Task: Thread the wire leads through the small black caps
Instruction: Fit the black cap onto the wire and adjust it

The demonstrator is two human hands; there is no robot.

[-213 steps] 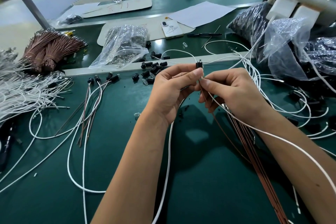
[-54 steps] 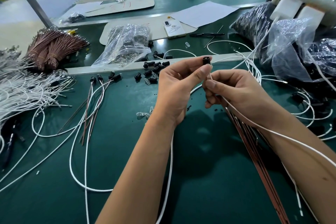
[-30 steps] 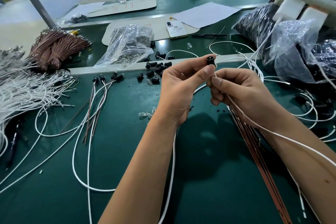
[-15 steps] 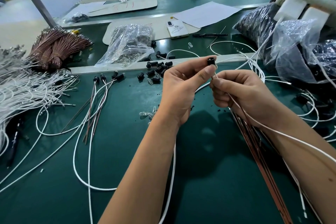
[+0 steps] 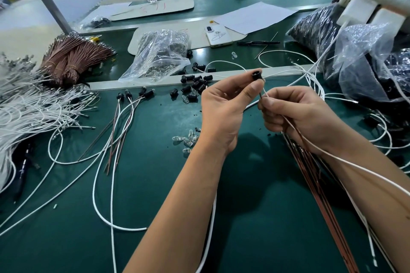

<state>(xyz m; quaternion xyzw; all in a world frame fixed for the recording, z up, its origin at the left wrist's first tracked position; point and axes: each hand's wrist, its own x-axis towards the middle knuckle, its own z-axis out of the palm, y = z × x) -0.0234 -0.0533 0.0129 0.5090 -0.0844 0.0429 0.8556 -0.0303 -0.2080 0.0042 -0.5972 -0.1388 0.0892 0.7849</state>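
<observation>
Cap pinched in left hand (image 5: pixel 224 108), wires pinched in right hand (image 5: pixel 295 117).

Black cap (image 5: pixel 257 75) held between left thumb and forefinger tip, raised above the green table (image 5: pixel 155 217), open end up. White wire (image 5: pixel 265 93) and a thin dark wire run from just under the cap down into right thumb and forefinger, pressed together on both; other right fingers curled. Cannot tell if wire ends sit inside the cap. White wire trails back over right forearm. Brown wires (image 5: pixel 315 184) lie under right wrist. Loose black caps (image 5: pixel 195 86) near table's raised strip, beyond left hand. Clear bulbs (image 5: pixel 188 141) just left of left wrist. Finished capped wires (image 5: pixel 124 117) further left.
</observation>
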